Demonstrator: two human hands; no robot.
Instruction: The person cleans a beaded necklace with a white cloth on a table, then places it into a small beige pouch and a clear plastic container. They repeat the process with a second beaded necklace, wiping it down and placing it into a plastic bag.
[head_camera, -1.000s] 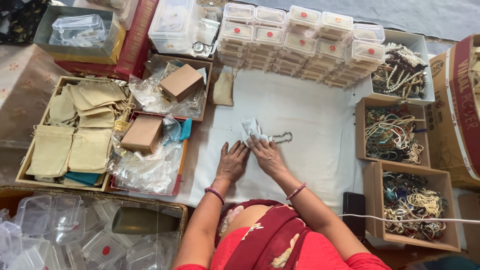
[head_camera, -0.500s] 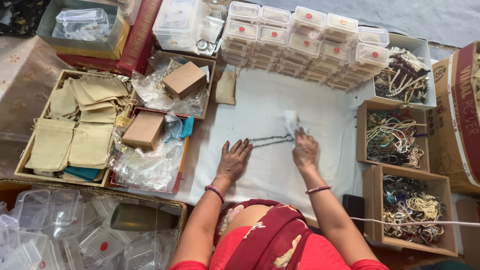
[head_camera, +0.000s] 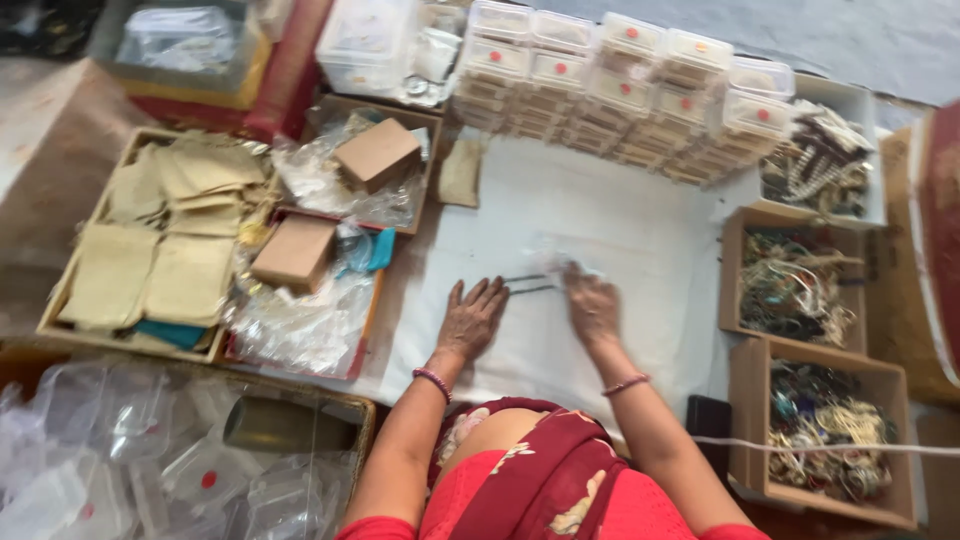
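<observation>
White bench cloth (head_camera: 620, 210): left hand (head_camera: 470, 318) flat, pinning chain (head_camera: 528, 284); right hand (head_camera: 592, 305) pinches tissue (head_camera: 556, 250), mid-wipe; next stroke needs steady pinning.

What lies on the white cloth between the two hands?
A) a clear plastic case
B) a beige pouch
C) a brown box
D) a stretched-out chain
D: a thin dark chain runs from the left hand to the right hand on the white cloth.

A jewellery packing workshop: stacked clear plastic boxes (head_camera: 630, 85), cardboard trays of beaded necklaces (head_camera: 795, 285) and cloth pouches (head_camera: 150, 240) crowd the surface (head_camera: 620, 200).
</observation>
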